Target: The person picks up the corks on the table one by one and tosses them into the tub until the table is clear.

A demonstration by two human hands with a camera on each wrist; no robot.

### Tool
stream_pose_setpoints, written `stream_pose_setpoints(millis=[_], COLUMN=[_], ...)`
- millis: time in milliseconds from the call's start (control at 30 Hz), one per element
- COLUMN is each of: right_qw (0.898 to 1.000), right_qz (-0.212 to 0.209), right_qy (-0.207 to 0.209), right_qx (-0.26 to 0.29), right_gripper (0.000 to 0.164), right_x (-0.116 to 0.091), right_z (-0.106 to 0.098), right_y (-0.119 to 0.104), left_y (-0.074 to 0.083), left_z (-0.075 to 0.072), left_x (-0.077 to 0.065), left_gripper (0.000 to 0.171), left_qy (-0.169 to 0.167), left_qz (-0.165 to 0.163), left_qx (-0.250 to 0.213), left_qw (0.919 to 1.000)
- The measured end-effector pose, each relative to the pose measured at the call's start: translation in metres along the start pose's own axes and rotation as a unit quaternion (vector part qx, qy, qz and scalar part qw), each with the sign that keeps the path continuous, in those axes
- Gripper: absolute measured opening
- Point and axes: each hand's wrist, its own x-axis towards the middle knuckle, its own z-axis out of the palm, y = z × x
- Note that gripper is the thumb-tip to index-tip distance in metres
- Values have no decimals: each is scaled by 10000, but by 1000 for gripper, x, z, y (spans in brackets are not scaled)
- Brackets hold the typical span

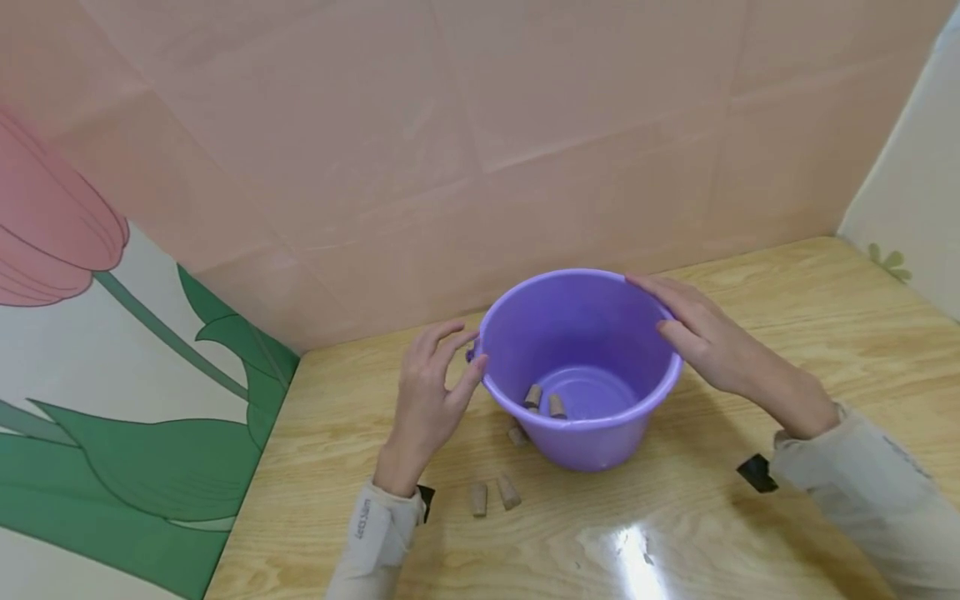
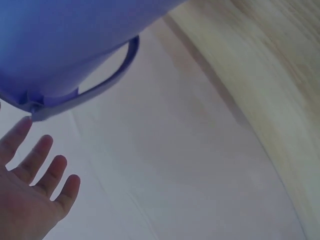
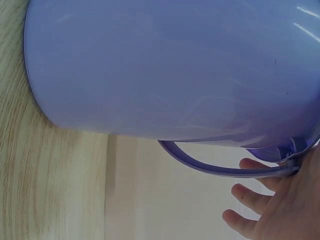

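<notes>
A purple bucket [image 1: 581, 442] stands on the wooden table with its handle [image 3: 225, 171] hanging down at the back. Tapered cork stoppers [image 1: 557, 406] lie inside on its floor. My left hand [image 1: 431, 392] is at the left rim, fingers spread; in the left wrist view its index fingertip meets the handle's hinge. On the right rim rests my right hand [image 1: 705, 333], thumb over the edge and the other fingers extended outside, behind the handle in the right wrist view. Loose cork stoppers [image 1: 479, 498] lie on the table near my left wrist.
Another cork stopper [image 1: 517, 435] lies against the bucket's lower left side. The wooden table [image 1: 322, 467] meets a pinkish sheet-covered wall [image 1: 375, 167] behind the bucket. A flower-printed panel [image 1: 150, 442] borders the left side, and a pale wall [image 1: 922, 192] stands at right.
</notes>
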Motion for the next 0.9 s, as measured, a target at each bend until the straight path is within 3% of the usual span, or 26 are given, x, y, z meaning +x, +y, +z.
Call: stream_pose_setpoints(millis=[233,900], right_qw=[10000,9999], right_qz=[-17,-2], right_qy=[11,35], right_qx=[-96,-105], right_gripper=[58,57], right_x=[0,-1], right_z=[-2,-2], right_y=[-2,-3], left_y=[-13,-28], left_z=[-3,10], left_x=[-8,-34], left_gripper=[27,30], left_qy=[208,-372], left_qz=[-262,-476], left_qx=[45,236], left_qw=[9994,9979])
